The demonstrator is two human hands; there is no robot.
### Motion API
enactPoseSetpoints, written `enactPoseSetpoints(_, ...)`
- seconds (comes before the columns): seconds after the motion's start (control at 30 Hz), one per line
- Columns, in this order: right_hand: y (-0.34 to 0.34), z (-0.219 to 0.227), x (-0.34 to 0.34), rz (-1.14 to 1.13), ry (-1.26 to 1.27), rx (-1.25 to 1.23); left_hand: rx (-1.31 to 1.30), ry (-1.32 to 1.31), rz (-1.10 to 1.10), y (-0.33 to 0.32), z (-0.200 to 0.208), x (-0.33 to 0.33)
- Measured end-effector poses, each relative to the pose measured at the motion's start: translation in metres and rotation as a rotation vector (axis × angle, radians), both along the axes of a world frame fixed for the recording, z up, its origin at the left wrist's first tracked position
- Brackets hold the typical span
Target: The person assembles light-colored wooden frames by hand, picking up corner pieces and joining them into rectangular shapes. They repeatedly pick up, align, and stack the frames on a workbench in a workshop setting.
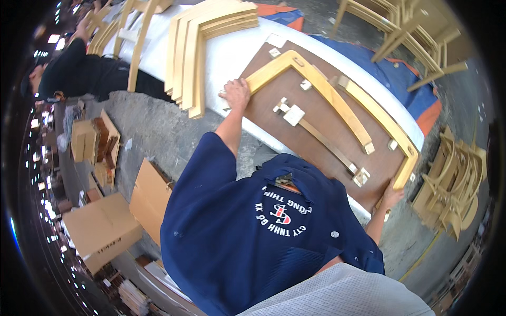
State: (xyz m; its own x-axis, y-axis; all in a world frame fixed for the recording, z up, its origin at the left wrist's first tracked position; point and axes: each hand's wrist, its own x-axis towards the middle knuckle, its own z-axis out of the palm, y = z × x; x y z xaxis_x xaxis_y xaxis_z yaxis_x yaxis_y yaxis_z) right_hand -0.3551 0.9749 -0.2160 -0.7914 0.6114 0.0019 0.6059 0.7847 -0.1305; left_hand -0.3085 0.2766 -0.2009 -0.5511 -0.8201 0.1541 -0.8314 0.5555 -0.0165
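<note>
A brown board [274,131] fitted with small white blocks lies on a white-covered table [221,68]. Two bent, pale wooden frame pieces rest on it. My left hand [235,95] is closed at the near end of the left frame piece [332,95], by the board's left edge. At the board's right edge, the short end of the right frame piece [379,110] is in my right hand [391,197], whose fingers are partly hidden. Between my hands, a narrow wooden bar [327,141] with white blocks at both ends sits on the board.
Stacked bent wooden pieces [184,52] stand left of the board. Another person [100,73] in dark clothes is at the far left. Cardboard boxes [103,229] lie on the floor at left. Wooden chair frames [406,42] stand far right; curved wooden parts [448,184] are piled nearer.
</note>
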Motion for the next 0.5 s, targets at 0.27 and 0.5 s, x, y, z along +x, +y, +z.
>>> enactPoseSetpoints(0.27,0.026,-0.031,0.012,0.082,0.142,0.187,0.022,0.018,0.007,0.0,0.005,-0.006)
enactPoseSetpoints(0.5,0.013,-0.02,0.001,0.03,0.036,0.141,0.006,0.016,0.032,-0.001,0.006,0.005)
